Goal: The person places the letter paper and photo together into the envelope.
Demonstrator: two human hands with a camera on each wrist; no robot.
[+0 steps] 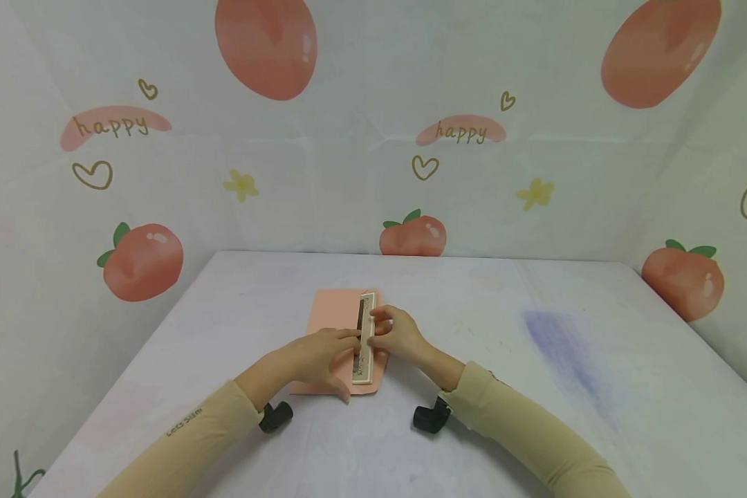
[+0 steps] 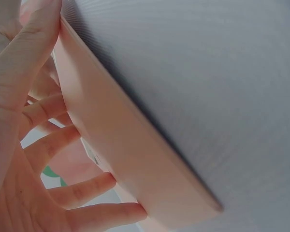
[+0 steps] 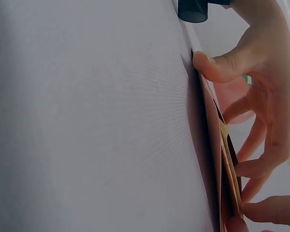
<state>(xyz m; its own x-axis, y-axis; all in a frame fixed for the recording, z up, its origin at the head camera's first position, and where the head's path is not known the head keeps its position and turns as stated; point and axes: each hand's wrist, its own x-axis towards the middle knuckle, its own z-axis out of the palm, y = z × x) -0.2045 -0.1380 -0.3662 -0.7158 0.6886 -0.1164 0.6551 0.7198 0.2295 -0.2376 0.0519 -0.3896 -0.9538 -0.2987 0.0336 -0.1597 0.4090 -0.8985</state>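
Note:
A flat pink piece with rounded corners, like a notebook point(image 1: 336, 308), lies on the table in the head view. Along its right side runs a long printed strip point(image 1: 364, 370) with a cream border and a dark part on its left. My left hand point(image 1: 320, 349) rests across the pink piece, fingers spread, fingertips touching it and the strip; its thumb is at the near edge. From the right, my right hand point(image 1: 401, 335) pinches the strip's right edge. The right wrist view shows finger and thumb on either side of the raised strip edge point(image 3: 236, 193).
A white cloth with faint purple stains covers the table point(image 1: 473, 311). Behind it hangs a printed backdrop point(image 1: 348, 152) with fruit and hearts. Black wrist cameras stick out under the left point(image 1: 277, 417) and right point(image 1: 431, 417) wrists.

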